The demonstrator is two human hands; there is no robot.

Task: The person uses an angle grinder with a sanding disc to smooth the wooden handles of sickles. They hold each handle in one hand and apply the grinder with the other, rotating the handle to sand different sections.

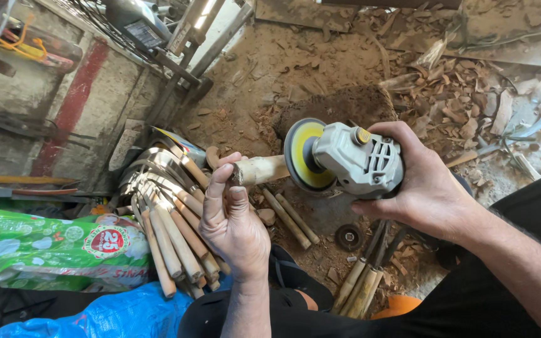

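The angle grinder [355, 159] looks heavy and rigid, so the right hand [424, 188] wraps its grey body from behind, clear of the yellow sanding disc [298, 153] at its front. The left hand [233, 219] pinches a short wooden handle [259, 169], light and stiff, its tip touching the disc (fingers sit close to that edge). Below the left hand, a bundle of wooden-handled tools [170, 213] crowds the floor; wood chips [458, 94] lie beyond.

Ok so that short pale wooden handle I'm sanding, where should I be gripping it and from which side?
Grip the short pale wooden handle at its near end, away from the yellow sanding disc, coming from below-left as the left hand does. It lies roughly level with its far tip at the disc, so fingers probably belong behind that tip. The right hand holds the grey angle grinder.
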